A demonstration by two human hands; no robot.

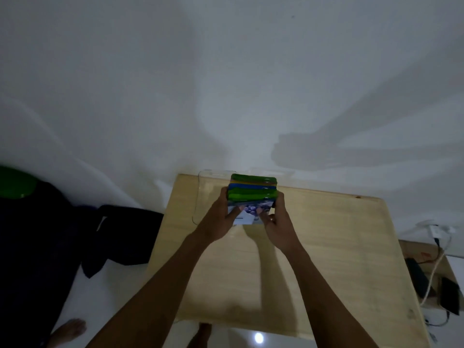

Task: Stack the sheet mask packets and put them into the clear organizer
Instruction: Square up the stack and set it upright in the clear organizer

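While both arms are reaching toward twelve o'clock over the wooden table (pixel 326 247), the left hand (pixel 218 223) and right hand (pixel 279 223) are clamping the stack of sheet mask packets (pixel 252 197) between them, above the clear organizer (pixel 198 197) sitting at the table's far edge.

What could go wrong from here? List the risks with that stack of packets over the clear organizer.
1. The stack of packets is fanned, gripped only at its sides by the left hand and right hand; loose packets might slip out.
2. The clear organizer is hard to see against the table, so the stack may catch its rim.
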